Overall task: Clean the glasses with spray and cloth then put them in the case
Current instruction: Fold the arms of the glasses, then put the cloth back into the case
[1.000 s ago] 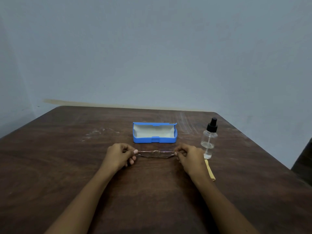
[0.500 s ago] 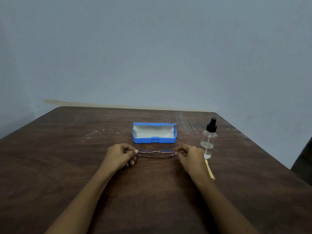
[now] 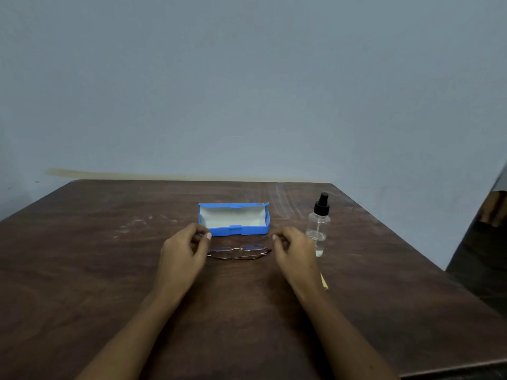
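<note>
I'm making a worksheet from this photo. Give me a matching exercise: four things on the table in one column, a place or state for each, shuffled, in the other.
Things:
1. case
2. glasses
3. spray bottle
4. left hand

Places or states:
A. folded, flat on the table between the hands
B. upright, right of the right hand
C. open, pale lining showing
D. left of the glasses, fingers curled

Pairs: 1-C, 2-A, 3-B, 4-D

Blue case, dark brown table
</note>
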The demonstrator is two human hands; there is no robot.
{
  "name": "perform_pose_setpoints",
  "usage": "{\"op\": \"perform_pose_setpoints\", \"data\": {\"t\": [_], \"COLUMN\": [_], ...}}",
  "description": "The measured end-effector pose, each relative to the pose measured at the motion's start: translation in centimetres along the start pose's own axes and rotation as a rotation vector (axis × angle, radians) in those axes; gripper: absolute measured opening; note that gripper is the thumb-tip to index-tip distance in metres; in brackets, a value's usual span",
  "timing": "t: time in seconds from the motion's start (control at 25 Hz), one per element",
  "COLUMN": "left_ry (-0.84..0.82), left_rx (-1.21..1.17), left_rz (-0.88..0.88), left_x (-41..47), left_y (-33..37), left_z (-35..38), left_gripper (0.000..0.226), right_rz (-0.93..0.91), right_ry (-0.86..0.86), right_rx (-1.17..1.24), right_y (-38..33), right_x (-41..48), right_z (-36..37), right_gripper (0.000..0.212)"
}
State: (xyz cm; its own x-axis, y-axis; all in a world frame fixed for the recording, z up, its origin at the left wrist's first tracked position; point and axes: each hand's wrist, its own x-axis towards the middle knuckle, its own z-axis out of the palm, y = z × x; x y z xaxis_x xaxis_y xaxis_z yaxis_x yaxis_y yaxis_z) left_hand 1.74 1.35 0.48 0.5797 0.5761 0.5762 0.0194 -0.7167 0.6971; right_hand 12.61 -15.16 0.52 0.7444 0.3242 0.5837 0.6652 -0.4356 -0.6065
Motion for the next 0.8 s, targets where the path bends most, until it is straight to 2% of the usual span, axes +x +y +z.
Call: {"op": "perform_pose_setpoints", "data": {"t": [0.08,0.2,0.4,0.52,0.68,0.8], "left_ry": [-0.023,-0.151,-0.403,-0.467,-0.450,-0.467], "left_rx": [-0.053,-0.085,-0.047,0.002,0.156,0.243], "left_rz": [0.123,0.275,0.401,0.421,0.383,0.413], "left_x": [-0.5,-1.2,-2.6,-3.5,-4.5,-5.3], "left_y": [1.0,2.8,5.8,7.6,8.4,8.4], "left_z": [0.9,2.7,7.2,9.5,11.1,11.1], "left_gripper": [0.009,0.013,0.020,0.028,0.055,0.066], "right_rz": [-0.005,0.024,0.074,0.085,0.177,0.234], "right_ry": [0.023,0.039,0.032,0.023,0.025,0.017], "right_rx": [0.000,0.001,0.024,0.044,0.113,0.114], "right_y": [0.2,1.0,3.2,4.3,5.2,5.7], "right_x": [0.0,-0.1,-0.8,-1.5,-2.0,-1.9], "right_z": [-0.5,-1.7,-4.8,-5.8,-5.8,-5.6], "right_gripper": [0.013,0.012,0.010,0.014,0.019,0.022]}}
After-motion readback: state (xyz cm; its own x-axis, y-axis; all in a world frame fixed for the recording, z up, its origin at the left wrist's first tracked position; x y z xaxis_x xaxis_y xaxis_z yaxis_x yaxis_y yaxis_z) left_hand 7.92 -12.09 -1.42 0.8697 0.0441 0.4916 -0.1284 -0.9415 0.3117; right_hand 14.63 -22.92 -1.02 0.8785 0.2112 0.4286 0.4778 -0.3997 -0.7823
